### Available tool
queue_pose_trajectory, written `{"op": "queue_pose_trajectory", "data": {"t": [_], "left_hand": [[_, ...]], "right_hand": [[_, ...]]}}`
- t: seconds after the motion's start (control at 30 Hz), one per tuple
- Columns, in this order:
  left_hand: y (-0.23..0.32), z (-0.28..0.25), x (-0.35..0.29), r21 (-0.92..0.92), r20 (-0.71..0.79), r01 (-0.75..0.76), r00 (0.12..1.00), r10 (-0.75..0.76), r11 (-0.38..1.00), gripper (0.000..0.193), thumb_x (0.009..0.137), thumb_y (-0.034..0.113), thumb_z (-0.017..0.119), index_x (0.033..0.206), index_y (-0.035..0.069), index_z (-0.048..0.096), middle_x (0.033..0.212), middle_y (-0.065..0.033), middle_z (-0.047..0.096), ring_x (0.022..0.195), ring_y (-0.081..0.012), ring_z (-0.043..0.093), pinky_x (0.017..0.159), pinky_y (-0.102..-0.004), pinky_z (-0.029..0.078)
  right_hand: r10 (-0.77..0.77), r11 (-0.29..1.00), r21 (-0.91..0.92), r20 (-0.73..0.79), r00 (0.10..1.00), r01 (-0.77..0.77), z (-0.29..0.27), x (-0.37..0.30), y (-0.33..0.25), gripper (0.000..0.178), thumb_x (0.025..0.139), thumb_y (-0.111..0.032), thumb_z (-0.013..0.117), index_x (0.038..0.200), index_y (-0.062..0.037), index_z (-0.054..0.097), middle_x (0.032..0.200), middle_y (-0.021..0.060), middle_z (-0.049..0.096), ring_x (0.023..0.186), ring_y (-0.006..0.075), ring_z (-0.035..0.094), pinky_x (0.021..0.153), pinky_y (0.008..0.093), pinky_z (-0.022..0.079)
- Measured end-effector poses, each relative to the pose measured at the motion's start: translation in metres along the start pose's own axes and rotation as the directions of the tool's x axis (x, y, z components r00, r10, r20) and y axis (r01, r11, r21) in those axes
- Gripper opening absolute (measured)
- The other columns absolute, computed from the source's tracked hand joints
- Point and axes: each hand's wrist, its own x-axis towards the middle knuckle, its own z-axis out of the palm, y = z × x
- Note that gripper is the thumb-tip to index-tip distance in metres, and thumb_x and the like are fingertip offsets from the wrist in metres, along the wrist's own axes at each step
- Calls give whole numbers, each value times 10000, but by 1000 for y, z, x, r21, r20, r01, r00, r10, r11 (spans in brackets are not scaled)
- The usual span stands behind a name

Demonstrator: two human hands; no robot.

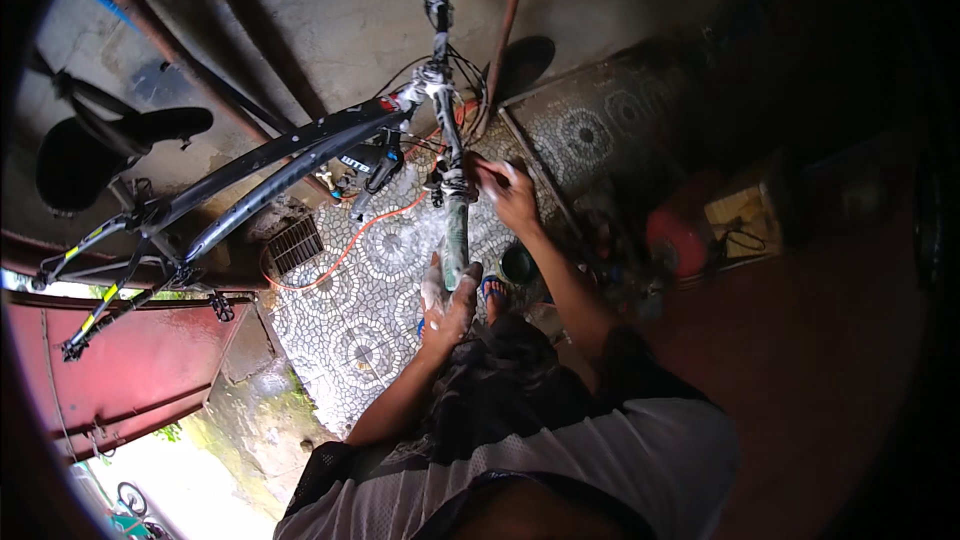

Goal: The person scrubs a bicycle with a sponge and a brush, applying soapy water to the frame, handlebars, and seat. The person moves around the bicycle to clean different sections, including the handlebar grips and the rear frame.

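A dark bicycle frame [290,152] without wheels hangs at the left, with its handlebar [449,130] reaching toward me. White foam clings to the bar, the stem and the brake levers. My left hand [449,305], foamy on the fingers, is wrapped around the near end of the greenish handlebar grip [456,240]. Close to the bar's inner part, my right hand [510,196] is closed with its fingertips at a reddish thing that I cannot make out. A black saddle [115,152] is at the far left, beside the frame's rear.
Pebble-patterned tiles [365,325] cover the floor, with a metal drain grate [295,245] and an orange hose [352,243] on it. Near my feet stands a dark green container [517,262]. A red panel [150,350] is at lower left, a wooden box [745,220] at right.
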Motion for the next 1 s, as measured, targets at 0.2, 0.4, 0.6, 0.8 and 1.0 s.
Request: {"op": "queue_pose_trajectory", "data": {"t": [0.2, 0.4, 0.6, 0.8, 1.0], "left_hand": [[3, -7, -4, -170, 26, -91, 995, 96, 981, 453, 968, 256, 711, 1288, 18, 497, 834, 39, 527, 661, -43, 456, 550, -213, 360], [-3, -5, 11, -92, 104, -100, 989, 109, 991, 449, 968, 313, 720, 1237, 20, 511, 833, 39, 530, 644, -39, 460, 530, -207, 362], [30, -24, 25, 14, 33, -161, 986, 161, 987, 596, 998, 300, 690, 1432, -42, 465, 901, 7, 598, 657, -38, 501, 544, -185, 386], [90, -48, 47, 151, -141, -102, 982, 123, 983, 681, 1008, 360, 676, 1487, -63, 440, 996, -49, 645, 749, -77, 555, 630, -207, 433], [147, -100, 96, 424, -96, -147, 974, 206, 894, 461, 1082, 312, 554, 1435, 16, 556, 1178, -154, 660, 962, -191, 649, 790, -312, 538]], "right_hand": [[-34, 935, 347, -110, 993, 71, 22, -21, 0, 289, 1053, -228, 658, 1187, 25, 698, 1122, 87, 736, 976, 112, 675, 870, 267, 536], [88, 990, 115, -99, 991, -76, 32, -14, 2, 303, 1062, -268, 640, 1190, 3, 690, 1087, 125, 741, 970, 149, 667, 873, 308, 518], [-15, 911, 410, -86, 996, 49, 52, -59, -8, 364, 1038, -188, 667, 1324, 25, 593, 1251, 158, 679, 1178, 208, 654, 1011, 310, 505], [-399, 844, -407, -38, 916, 350, 54, -37, -31, 724, 815, -238, 893, 1449, -108, 567, 1057, 150, 597, 943, 332, 672, 791, 412, 578], [-530, 702, -294, 392, 752, 648, 70, 23, -92, 645, 793, -264, 887, 1377, -238, 615, 947, 58, 626, 713, 220, 669, 570, 349, 588]]}}
